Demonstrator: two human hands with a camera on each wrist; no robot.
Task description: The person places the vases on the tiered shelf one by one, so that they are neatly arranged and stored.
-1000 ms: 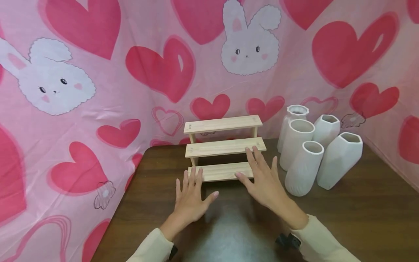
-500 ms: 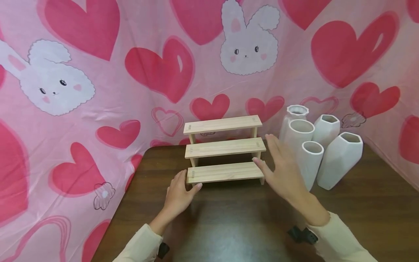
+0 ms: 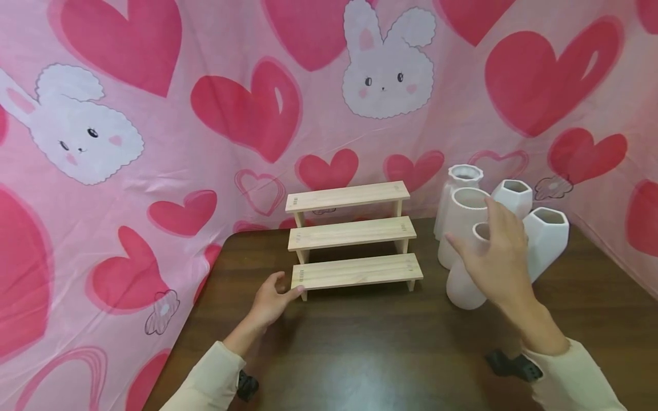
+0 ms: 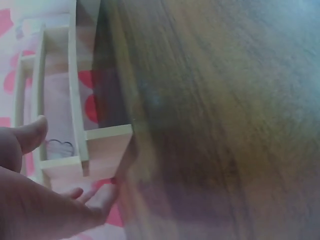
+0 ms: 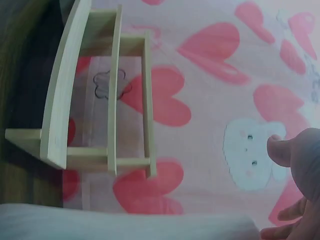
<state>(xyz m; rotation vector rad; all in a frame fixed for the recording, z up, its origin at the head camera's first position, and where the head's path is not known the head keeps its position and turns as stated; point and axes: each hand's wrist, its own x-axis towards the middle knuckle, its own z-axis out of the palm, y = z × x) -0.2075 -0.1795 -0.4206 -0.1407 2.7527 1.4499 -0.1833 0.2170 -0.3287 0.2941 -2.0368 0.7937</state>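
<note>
A three-step pale wooden display stand (image 3: 354, 271) stands on the dark wooden table, its steps rising toward the back. My left hand (image 3: 269, 299) is at the left end of the lowest step, thumb near the front corner and fingers loosely bent. In the left wrist view, thumb and fingers spread apart around that end of the stand (image 4: 77, 85). My right hand (image 3: 501, 260) is in front of the white vases, fingers extended and thumb apart. It covers much of the smallest front vase (image 3: 462, 288). A white vase side (image 5: 125, 225) crosses the bottom of the right wrist view.
Behind the front vase stand a tall round vase (image 3: 454, 228), a fluted-rim vase (image 3: 444, 197) and two faceted vases, one of them (image 3: 550, 234) at the right. A pink heart-and-rabbit cloth (image 3: 226, 34) hangs behind the dark table (image 3: 360, 354).
My right hand has moved right, from over the stand to in front of the vases. My left hand has drawn left and slightly down to the stand's left end. The stand has not visibly moved.
</note>
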